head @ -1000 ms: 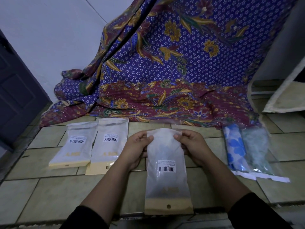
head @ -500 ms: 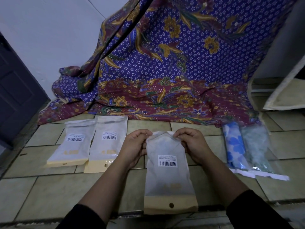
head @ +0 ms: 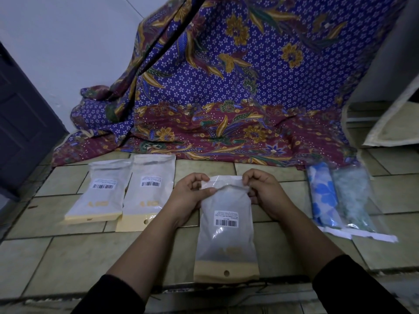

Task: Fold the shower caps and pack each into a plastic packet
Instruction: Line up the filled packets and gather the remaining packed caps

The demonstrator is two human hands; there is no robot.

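A frosted plastic packet (head: 226, 232) with a barcode label and a tan header strip lies lengthwise on the tiled floor in front of me. My left hand (head: 189, 197) pinches the left side of its far mouth between thumb and fingers. My right hand (head: 265, 193) pinches the right corner of the same mouth. The mouth is slightly parted; what is inside is too hazy to tell. Two clear packets lie at the right, one with a blue flowered shower cap (head: 323, 197), one with a pale green cap (head: 353, 200).
Two more frosted packets (head: 102, 192) (head: 149, 189) with barcodes lie side by side at the left. A purple and maroon batik cloth (head: 215, 114) drapes the wall and floor behind. A dark door (head: 20, 123) stands at the left, a pale mat (head: 394, 123) at the right.
Both hands have shifted from the packet's sides to its far mouth, and the mouth edge is now lifted and parted. The view has tilted slightly.
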